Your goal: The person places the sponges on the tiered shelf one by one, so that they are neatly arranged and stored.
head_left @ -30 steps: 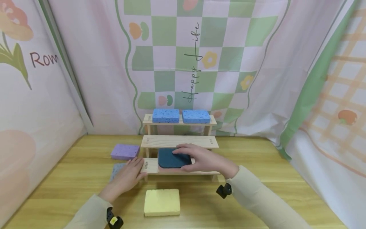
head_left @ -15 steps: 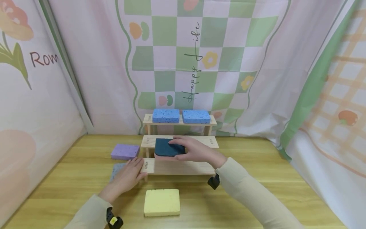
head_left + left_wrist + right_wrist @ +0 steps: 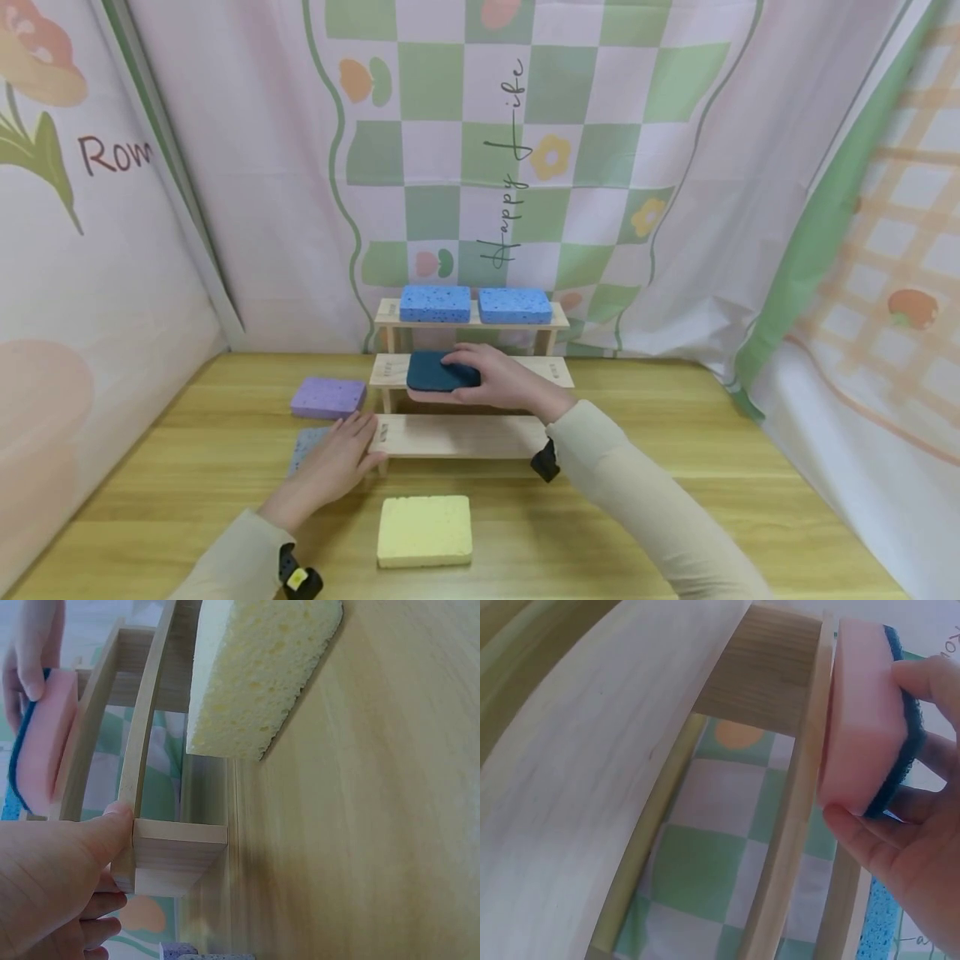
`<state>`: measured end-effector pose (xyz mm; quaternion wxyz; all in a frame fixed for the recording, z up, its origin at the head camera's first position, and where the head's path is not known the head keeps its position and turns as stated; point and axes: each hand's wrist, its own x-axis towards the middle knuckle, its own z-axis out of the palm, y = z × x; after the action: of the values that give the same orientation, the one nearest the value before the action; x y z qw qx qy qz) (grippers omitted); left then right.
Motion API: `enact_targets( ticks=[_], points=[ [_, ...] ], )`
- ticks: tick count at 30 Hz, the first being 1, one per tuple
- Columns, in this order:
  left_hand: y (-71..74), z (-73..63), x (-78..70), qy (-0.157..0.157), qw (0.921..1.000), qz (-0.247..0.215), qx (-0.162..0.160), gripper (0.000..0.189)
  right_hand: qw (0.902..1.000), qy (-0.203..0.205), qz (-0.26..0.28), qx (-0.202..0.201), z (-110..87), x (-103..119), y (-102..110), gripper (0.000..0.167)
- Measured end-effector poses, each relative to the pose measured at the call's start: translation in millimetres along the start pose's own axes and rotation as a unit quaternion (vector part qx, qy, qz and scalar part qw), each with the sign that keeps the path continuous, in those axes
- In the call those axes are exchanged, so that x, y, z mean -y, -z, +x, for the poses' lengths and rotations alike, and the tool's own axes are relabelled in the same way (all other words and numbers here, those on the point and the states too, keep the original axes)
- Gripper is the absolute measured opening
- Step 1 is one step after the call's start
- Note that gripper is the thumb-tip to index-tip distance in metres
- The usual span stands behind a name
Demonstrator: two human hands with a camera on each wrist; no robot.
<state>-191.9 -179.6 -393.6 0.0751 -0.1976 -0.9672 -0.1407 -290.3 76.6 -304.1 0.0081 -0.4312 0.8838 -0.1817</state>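
Note:
My right hand [image 3: 510, 379] grips a scouring sponge [image 3: 429, 372], pink with a dark teal scrub side facing up, at the middle step of a three-step wooden stand [image 3: 465, 435]. In the right wrist view, the sponge's pink underside [image 3: 859, 720] lies right along the step's board, with thumb and fingers on its edges. My left hand [image 3: 333, 458] holds the left end of the lowest step; in the left wrist view its thumb lies on the board's edge and its other fingers are around the end. Two blue sponges [image 3: 435, 304] sit side by side on the top step.
A yellow sponge [image 3: 425, 532] lies on the wooden table [image 3: 600, 533] in front of the stand. Left of the stand are a purple sponge [image 3: 327, 397] and a grey-blue sponge [image 3: 306, 443], partly hidden by my left hand. Printed curtains [image 3: 277, 208] surround the table.
My right hand has carried the pink and teal sponge from the lowest step up and back to the middle step. My left hand has stayed in place.

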Motion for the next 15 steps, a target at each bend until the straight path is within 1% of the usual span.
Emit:
enact_targets(
  ticks=[5, 15],
  points=[
    [-0.5, 0.2, 0.7, -0.004, 1.0000, 0.001, -0.002, 0.057, 0.9997, -0.020, 0.010, 0.005, 6.6, -2.5, -2.1, 0.048],
    [-2.7, 1.3, 2.4, -0.009, 0.9999, 0.002, -0.005, 0.058, 0.9981, -0.043, 0.042, 0.006, 15.3, -6.9, -3.5, 0.049]
  ],
)
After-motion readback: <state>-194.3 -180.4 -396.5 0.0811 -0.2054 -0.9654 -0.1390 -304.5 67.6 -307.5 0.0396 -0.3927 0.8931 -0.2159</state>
